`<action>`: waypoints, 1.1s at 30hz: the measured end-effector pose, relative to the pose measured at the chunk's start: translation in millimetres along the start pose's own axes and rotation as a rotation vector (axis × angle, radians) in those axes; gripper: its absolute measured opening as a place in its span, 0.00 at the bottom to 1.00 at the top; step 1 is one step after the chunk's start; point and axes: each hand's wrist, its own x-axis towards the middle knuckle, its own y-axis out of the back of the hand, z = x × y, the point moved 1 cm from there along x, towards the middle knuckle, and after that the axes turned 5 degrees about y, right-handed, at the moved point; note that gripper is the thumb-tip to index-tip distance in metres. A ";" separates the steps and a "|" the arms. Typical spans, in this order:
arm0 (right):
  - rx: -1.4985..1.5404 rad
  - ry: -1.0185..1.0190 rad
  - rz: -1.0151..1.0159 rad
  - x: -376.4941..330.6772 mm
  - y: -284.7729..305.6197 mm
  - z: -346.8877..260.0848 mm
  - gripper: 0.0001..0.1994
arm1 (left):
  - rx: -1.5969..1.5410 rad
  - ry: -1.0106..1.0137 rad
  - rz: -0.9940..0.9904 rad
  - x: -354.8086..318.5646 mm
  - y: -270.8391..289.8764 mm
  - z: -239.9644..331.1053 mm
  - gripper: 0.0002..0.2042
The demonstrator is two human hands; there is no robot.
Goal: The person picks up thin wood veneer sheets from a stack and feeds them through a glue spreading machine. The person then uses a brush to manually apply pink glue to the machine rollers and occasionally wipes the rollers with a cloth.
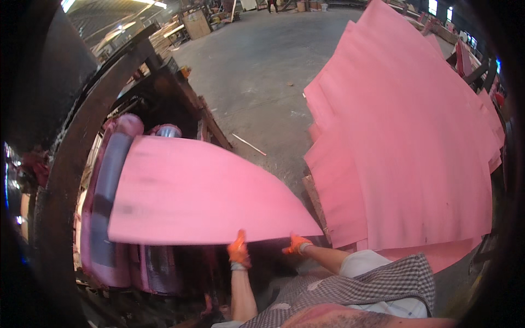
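A broad, thin pink sheet (186,191), looking like coated wood veneer, stretches from the rollers on the left to in front of me. My left hand (238,250), in an orange-stained glove, is closed on its near edge, with the fingers partly hidden underneath. Farther right, close to the sheet's corner, my right hand (296,244) in a similar glove pinches the same edge. The sheet's far left side rests against a dark roller (112,164) smeared with pink.
To the right, a fanned stack of pink sheets (415,136) rises on a support. A dark metal machine frame (71,136) stands at the left. A thin stick (249,144) lies on the grey concrete floor (257,71). Boards and timber fill the background.
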 end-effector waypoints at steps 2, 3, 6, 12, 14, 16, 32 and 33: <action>0.220 -0.276 0.079 -10.0 38.4 -17.0 0.36 | 0.170 -0.346 -0.151 13.6 -59.2 62.8 0.11; 0.233 -0.267 0.206 -2.0 51.4 -10.5 0.31 | 0.219 -0.524 -0.243 21.2 -97.4 106.4 0.12; 0.334 -0.170 0.527 40.8 99.4 36.0 0.21 | 0.340 -0.838 -0.458 12.4 -215.0 258.4 0.22; 1.125 0.149 0.423 -78.5 128.9 214.9 0.15 | 0.112 -0.579 -1.044 -119.2 -293.0 423.2 0.35; 1.448 0.163 0.450 -124.7 127.8 302.0 0.16 | -0.222 -0.326 -1.438 -138.4 -288.2 434.9 0.36; 1.213 -0.135 0.794 -151.1 145.9 339.7 0.17 | -0.426 -0.261 -1.461 -142.4 -278.4 422.7 0.36; 0.144 -0.500 0.257 -33.4 80.4 303.8 0.25 | -0.447 0.148 0.470 -44.0 119.7 -32.5 0.30; 0.124 -0.429 0.201 -16.9 76.5 265.1 0.25 | -0.469 0.151 0.577 -55.7 146.9 -49.3 0.33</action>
